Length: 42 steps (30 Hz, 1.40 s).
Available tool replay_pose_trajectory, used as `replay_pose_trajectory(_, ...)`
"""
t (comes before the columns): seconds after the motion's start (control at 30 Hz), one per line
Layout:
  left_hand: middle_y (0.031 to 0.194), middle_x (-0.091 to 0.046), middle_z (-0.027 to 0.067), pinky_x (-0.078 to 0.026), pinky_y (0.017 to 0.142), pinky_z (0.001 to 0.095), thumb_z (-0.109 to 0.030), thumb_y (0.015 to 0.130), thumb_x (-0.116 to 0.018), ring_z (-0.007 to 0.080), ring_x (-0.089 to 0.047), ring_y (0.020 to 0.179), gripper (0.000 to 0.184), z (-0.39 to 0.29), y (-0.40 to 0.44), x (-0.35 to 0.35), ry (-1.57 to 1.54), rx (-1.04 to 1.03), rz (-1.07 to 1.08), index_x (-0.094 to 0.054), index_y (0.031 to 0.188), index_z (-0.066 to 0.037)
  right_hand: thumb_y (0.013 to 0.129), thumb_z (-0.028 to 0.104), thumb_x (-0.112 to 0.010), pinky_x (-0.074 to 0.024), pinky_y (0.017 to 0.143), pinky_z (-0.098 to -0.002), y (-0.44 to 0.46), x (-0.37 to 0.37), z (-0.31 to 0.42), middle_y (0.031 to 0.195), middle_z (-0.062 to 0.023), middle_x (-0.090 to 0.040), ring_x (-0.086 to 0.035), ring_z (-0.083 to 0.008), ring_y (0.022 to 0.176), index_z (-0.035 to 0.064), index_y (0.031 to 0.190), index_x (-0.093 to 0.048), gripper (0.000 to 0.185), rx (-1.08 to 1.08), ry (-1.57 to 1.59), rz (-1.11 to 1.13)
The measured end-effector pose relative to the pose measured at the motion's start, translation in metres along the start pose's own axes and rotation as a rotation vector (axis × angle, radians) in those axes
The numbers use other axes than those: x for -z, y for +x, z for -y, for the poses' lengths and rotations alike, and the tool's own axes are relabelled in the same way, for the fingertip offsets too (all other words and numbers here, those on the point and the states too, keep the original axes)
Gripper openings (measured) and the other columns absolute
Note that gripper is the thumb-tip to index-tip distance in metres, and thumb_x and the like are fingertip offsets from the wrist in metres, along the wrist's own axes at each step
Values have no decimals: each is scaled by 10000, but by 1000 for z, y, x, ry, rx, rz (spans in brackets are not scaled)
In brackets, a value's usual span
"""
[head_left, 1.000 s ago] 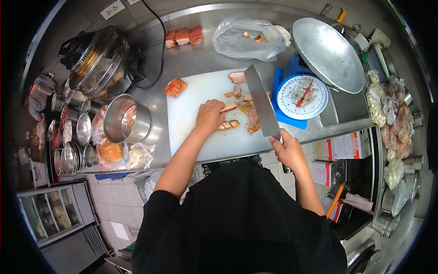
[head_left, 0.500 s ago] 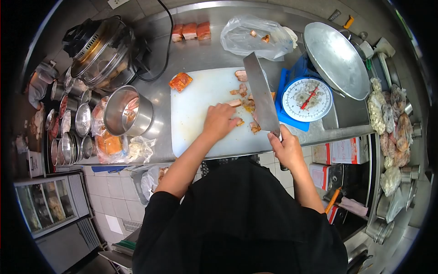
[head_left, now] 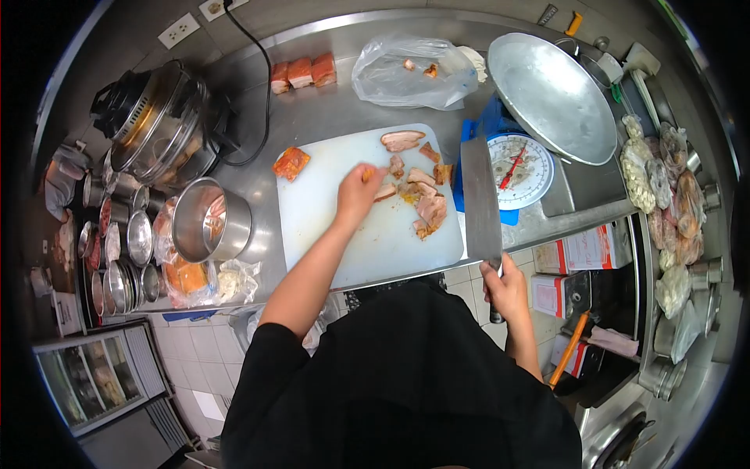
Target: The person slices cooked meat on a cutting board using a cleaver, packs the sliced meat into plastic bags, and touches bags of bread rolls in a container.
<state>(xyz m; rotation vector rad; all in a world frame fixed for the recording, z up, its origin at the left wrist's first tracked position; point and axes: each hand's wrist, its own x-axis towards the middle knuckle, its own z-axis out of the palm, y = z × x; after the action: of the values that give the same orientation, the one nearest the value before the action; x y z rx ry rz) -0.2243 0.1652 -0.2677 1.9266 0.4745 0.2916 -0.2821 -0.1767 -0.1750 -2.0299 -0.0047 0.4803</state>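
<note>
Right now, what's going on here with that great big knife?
Someone in a black top is busy with chopped meat. Their right hand grips the cleaver, its blade up off the white board, past the right edge. Their left hand is curled over the board, around what looks like a small bit of meat. Cut pieces lie on the board's right side, and one bigger chunk sits near its far left corner.

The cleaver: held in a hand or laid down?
Held: the right hand is closed round the handle of the cleaver, which hides part of the blue scale.
</note>
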Motion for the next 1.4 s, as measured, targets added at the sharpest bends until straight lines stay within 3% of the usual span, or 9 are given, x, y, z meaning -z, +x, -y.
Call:
replay_pose_trajectory(0.13,792,-660,63,-466,690,311,-478,975,-654,138,-568,739,457,-61,118,-4,-29,-36,-74,-693,920,-26,977,247,-646,-459,477,-300,-13,4,-20,574,-35,-597,-584,-124,471,51,982,-608,200,-63,-15,-10)
replay_pose_trajectory(0.27,868,-728,199,-506,908,435,-709,978,-410,339,-701,965,755,-109,245,-10,257,-130,-51,-758,1064,-44,965,271,-655,-475,497,-336,-24,6,-24,584,-76,-628,-599,-170,471,42,968,-616,232,-117,-84,-9)
replay_pose_trajectory(0.37,1012,-721,255,-477,1003,447,-730,975,-364,377,-660,1119,809,-105,274,-25,469,-272,-207,-744,1128,-32,954,268,-662,-489,536,-369,-28,11,-30,611,-111,-644,-633,-230,519,29,949,-620,242,-153,-132,-7)
replay_pose_trajectory(0.5,1287,-649,152,-492,971,467,-475,961,-608,375,-609,1167,457,-118,199,-35,442,-211,219,-708,1203,-100,940,260,-668,-507,613,-416,-27,18,-30,682,-177,-663,-670,-350,641,10,940,-615,256,-107,-186,-11)
replay_pose_trajectory(0.63,1105,-677,87,-506,924,442,-152,844,-704,306,-611,1107,210,-60,130,-73,742,-809,412,-728,1044,-94,934,260,-672,-506,626,-429,-20,27,-26,716,-202,-666,-663,-391,671,6,955,-620,260,-68,-188,0)
replay_pose_trajectory(0.73,1035,-662,95,-496,930,435,-69,762,-699,316,-604,1098,253,-44,107,-91,749,-808,516,-718,1014,-86,931,266,-672,-501,624,-438,-16,29,-22,700,-209,-654,-649,-394,653,4,971,-627,269,-46,-184,-2)
replay_pose_trajectory(1.0,1022,-666,124,-494,920,453,-58,809,-664,341,-617,1026,231,-30,95,-56,499,-788,295,-716,1034,-65,962,238,-666,-458,474,-302,-12,17,-20,598,-40,-619,-588,-125,474,33,996,-633,210,-79,25,-15)
replay_pose_trajectory(1.13,1007,-667,152,-519,868,442,-36,833,-637,369,-632,981,251,-34,53,-5,349,-570,132,-704,1075,-46,962,243,-664,-460,479,-306,-5,14,-12,596,-41,-618,-588,-128,476,33,1010,-634,218,-68,17,19)
replay_pose_trajectory(1.4,1087,-650,106,-478,967,425,1,803,-682,311,-612,1098,279,31,-99,44,466,-615,257,-696,1069,-82,944,318,-636,-520,716,-508,22,-15,13,760,-240,-681,-672,-463,774,26,1071,-618,319,116,-327,237)
